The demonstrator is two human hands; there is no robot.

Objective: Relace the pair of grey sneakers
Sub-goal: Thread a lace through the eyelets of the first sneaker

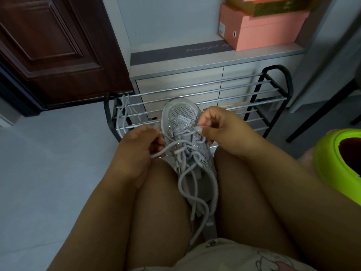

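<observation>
Shoe rack (261,90) close ahead, open floor (48,153) left (green tub (332,163) right)

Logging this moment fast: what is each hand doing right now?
Left hand: grips a strand of the grey lace.
Right hand: fingers curled at the sneaker, pinching its lace.

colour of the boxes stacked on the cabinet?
Salmon pink boxes, with a gold patterned one between; head view, top right.
</observation>
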